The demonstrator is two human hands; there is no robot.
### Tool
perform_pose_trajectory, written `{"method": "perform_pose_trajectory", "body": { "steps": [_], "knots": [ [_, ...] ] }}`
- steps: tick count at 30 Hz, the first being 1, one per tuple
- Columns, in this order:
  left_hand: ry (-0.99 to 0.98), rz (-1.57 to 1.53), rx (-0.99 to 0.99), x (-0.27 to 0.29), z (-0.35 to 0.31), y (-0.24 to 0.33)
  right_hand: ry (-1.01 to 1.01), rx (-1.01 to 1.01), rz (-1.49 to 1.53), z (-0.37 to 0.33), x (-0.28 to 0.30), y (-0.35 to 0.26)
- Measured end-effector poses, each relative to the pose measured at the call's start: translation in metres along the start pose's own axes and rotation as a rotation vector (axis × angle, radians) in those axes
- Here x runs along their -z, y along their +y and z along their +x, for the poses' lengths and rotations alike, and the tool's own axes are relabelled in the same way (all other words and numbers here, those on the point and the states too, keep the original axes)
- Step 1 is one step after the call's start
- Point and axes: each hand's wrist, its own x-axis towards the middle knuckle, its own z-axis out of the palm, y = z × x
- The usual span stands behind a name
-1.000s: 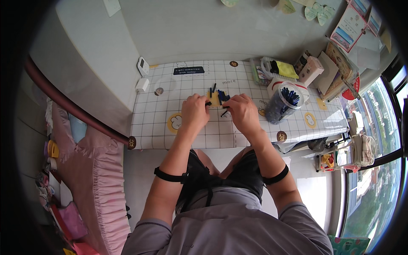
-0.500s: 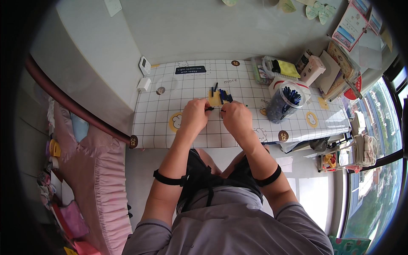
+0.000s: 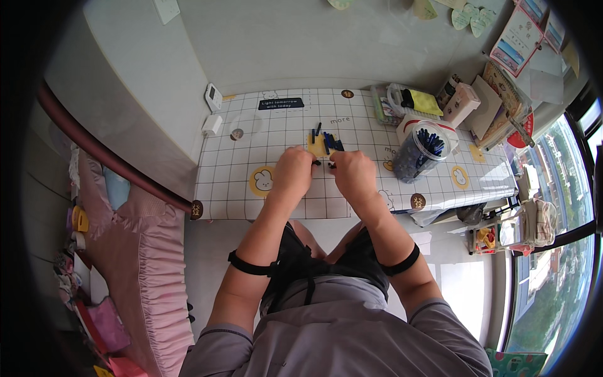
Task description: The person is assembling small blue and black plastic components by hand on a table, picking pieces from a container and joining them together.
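Observation:
My left hand point(image 3: 294, 169) and my right hand point(image 3: 355, 177) face each other close together over the table's near half. Each is closed in a pinch. A small dark piece point(image 3: 316, 163) shows at the left fingertips, and another small dark piece point(image 3: 331, 166) at the right ones. The two pieces are apart; their kind is too small to make out. Just beyond my fingers lie several short dark blue sticks point(image 3: 331, 143) on a yellow patch of the tablecloth point(image 3: 239, 160). To the right of my right hand stands a clear jar point(image 3: 411, 166) holding many similar blue sticks.
Behind the jar are a white box point(image 3: 408, 122) and a clear container with a yellow cloth point(image 3: 427, 102). Books and papers point(image 3: 499, 103) lean at the far right. A white device point(image 3: 213, 97) stands by the left wall. A pink bed point(image 3: 125, 251) lies left.
My hands have shifted slightly to the right. The dark pieces at my fingertips have changed angle and sit a little nearer each other. The sticks and the jar stay put.

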Motion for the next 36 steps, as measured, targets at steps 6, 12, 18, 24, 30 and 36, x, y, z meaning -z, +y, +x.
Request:
{"method": "perform_pose_trajectory", "body": {
  "steps": [6,12,18,24,30,36],
  "knots": [
    [0.061,-0.048,-0.052,-0.007,-0.001,-0.003,0.072,0.036,0.028,0.004,-0.004,0.008],
    [0.374,-0.397,-0.067,-0.017,-0.004,-0.016,0.061,-0.058,0.407,0.006,-0.006,0.006],
    [0.369,-0.548,0.041,-0.016,-0.009,-0.012,0.143,-0.207,0.809,0.003,-0.016,0.004],
    [0.278,-0.571,-0.019,-0.014,-0.012,-0.012,0.101,-0.19,0.877,-0.004,-0.017,0.003],
    [0.291,-0.494,-0.03,-0.01,-0.013,-0.008,0.147,-0.099,0.871,-0.005,-0.017,0.003],
    [0.274,-0.637,-0.014,-0.013,-0.015,-0.011,0.155,-0.075,0.851,-0.006,-0.017,0.003]
  ]
}}
